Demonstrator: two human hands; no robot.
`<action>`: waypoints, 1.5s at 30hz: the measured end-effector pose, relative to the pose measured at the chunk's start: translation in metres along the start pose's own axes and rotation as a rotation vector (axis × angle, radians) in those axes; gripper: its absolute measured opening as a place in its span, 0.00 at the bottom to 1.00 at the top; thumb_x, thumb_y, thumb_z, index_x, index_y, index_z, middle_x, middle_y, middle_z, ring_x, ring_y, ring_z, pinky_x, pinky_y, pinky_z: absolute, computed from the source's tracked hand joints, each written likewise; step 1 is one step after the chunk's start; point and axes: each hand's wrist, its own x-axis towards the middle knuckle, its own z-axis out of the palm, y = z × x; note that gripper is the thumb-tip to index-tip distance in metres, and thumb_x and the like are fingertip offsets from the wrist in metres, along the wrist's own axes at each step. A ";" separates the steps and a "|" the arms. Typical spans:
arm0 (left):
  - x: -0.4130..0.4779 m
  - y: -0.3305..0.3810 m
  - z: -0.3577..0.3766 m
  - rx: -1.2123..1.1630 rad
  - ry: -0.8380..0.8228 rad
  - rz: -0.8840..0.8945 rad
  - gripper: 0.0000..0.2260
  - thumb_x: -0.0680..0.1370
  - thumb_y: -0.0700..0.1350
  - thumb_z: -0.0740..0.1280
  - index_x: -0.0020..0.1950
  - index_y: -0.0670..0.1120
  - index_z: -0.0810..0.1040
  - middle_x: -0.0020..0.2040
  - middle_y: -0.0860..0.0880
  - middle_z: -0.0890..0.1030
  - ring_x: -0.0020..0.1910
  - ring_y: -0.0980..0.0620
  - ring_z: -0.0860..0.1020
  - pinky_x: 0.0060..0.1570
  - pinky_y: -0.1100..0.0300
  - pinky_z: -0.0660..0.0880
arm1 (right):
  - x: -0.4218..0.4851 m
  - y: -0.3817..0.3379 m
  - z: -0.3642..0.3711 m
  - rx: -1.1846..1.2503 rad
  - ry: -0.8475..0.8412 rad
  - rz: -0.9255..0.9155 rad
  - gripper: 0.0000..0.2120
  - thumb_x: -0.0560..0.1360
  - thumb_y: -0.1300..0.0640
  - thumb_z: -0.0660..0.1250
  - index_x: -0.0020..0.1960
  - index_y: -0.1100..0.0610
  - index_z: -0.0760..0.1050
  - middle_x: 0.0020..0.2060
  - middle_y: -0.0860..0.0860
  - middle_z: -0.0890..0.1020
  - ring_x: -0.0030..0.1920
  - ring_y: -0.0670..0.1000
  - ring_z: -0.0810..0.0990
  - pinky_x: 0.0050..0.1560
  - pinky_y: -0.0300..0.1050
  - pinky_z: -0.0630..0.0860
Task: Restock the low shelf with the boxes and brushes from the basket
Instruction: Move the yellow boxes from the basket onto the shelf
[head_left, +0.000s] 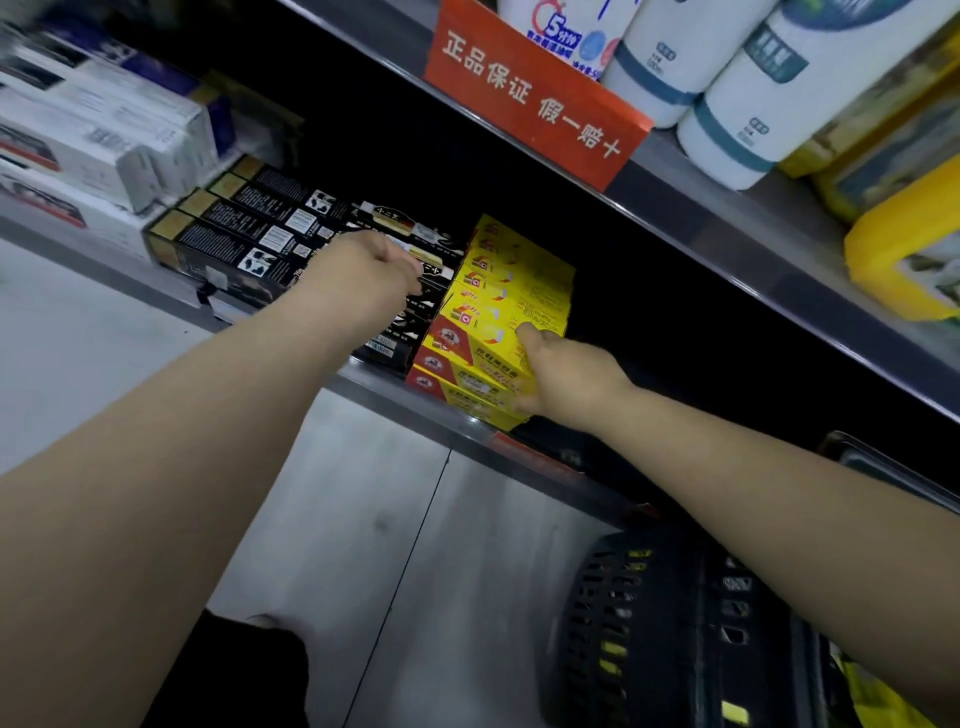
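On the left hand (363, 270), the fingers are hidden behind its own back where it meets the black boxes (249, 234), so its grip is unclear. The white boxes (93, 140) at far left are blurred and cropped. The basket (649, 623) runs off the bottom edge, its contents indistinct. The back of the low shelf (374, 384) is lost in shadow.

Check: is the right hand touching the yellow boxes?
Touching. The head view shows the right hand with its thumb on top of the front yellow box and its fingers curled round the near edge.
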 end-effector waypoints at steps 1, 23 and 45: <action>-0.001 0.001 0.001 0.003 0.004 0.000 0.08 0.78 0.42 0.61 0.41 0.52 0.76 0.53 0.45 0.82 0.54 0.45 0.79 0.40 0.63 0.71 | 0.000 0.000 0.001 -0.009 -0.005 -0.009 0.31 0.71 0.46 0.70 0.64 0.56 0.58 0.48 0.53 0.73 0.38 0.53 0.72 0.26 0.43 0.65; -0.028 0.019 0.010 0.104 -0.064 0.067 0.05 0.77 0.45 0.62 0.47 0.50 0.78 0.51 0.47 0.82 0.51 0.49 0.79 0.38 0.63 0.70 | 0.002 0.002 -0.002 0.078 -0.032 0.069 0.35 0.70 0.47 0.72 0.68 0.57 0.58 0.58 0.56 0.73 0.48 0.56 0.77 0.39 0.50 0.78; -0.235 0.088 0.206 0.714 -0.884 0.746 0.05 0.78 0.51 0.62 0.52 0.60 0.74 0.41 0.63 0.76 0.40 0.67 0.75 0.35 0.72 0.69 | -0.385 0.187 0.074 0.684 0.023 0.487 0.15 0.72 0.51 0.71 0.55 0.47 0.70 0.55 0.46 0.69 0.52 0.47 0.74 0.52 0.42 0.73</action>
